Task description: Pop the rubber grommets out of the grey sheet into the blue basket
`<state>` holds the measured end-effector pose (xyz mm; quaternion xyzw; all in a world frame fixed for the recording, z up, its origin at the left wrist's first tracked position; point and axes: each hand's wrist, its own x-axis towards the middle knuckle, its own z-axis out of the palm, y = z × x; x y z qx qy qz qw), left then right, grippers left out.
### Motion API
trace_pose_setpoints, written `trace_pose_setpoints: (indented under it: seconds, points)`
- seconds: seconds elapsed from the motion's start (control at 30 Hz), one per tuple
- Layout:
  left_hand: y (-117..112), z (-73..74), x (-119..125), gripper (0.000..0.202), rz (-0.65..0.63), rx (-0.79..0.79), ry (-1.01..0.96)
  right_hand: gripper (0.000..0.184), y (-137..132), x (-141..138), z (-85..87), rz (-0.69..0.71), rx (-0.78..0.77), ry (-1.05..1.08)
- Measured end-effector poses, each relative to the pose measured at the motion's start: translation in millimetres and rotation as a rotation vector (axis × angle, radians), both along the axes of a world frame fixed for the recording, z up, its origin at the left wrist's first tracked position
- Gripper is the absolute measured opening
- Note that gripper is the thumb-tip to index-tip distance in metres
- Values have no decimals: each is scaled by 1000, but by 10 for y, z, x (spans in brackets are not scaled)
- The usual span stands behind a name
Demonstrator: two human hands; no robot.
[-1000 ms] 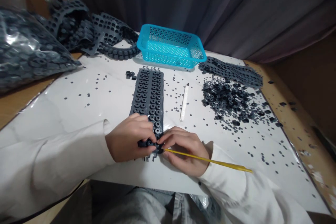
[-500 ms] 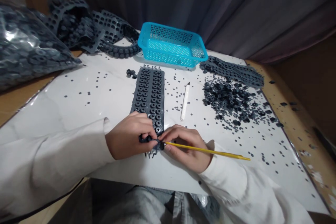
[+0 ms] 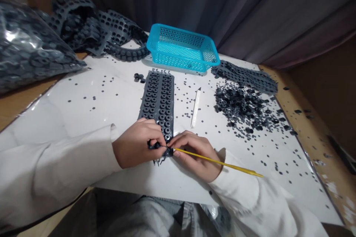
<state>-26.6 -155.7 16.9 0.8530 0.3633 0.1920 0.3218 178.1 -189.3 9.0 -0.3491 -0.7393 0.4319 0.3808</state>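
Both hands meet at the near end of a black studded strip (image 3: 158,100)

The strip lies lengthwise on the white-topped bench (image 3: 125,187), rows of ring-shaped studs facing up, its near end partly hidden under the fingers. There the left hand (image 3: 141,142) pinches the rubbery end between thumb and forefinger, the other fingers curled over the strip. The right hand (image 3: 197,155) grips a slim yellow tool (image 3: 219,162) between thumb and fingers, its tip right at the strip's end beside the left fingertips; whether the tip touches cannot be told. The tool's tail slants back over the right sleeve.

Right of the strip lies a white pen-shaped stick (image 3: 195,109) with a dark point. Farther right, a pile of small black pieces (image 3: 241,103) spreads below another dark strip (image 3: 244,77). A blue mesh basket (image 3: 178,29) stands beyond the studded strip. At far left, a clear bag (image 3: 33,44) full of dark rings sits beside a heap of perforated sheets (image 3: 75,22).
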Motion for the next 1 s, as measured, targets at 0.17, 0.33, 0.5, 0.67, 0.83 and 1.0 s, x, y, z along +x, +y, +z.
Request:
trace_pose_setpoints:
  seconds: [0.17,0.33,0.5,0.67,0.83,1.0]
  points:
    - [5,2,4,11,7,-19,16,5,-10,-4,46,24,31,-63]
    - [11,-7,0,12,6,-36,21,3,-20,-1,24,-5,-37,-34]
    - [9,-4,6,12,28,-57,6,5,-23,6,-9,-17,-163,24]
    - [-1,6,17,11,57,-81,-1,6,-28,-2,6,-25,-150,1]
    - [3,27,28,10,71,-97,-1,5,-26,-7,13,-46,-81,-25]
    - [9,21,35,11,75,-87,3,5,-33,-11,21,-64,-83,-43]
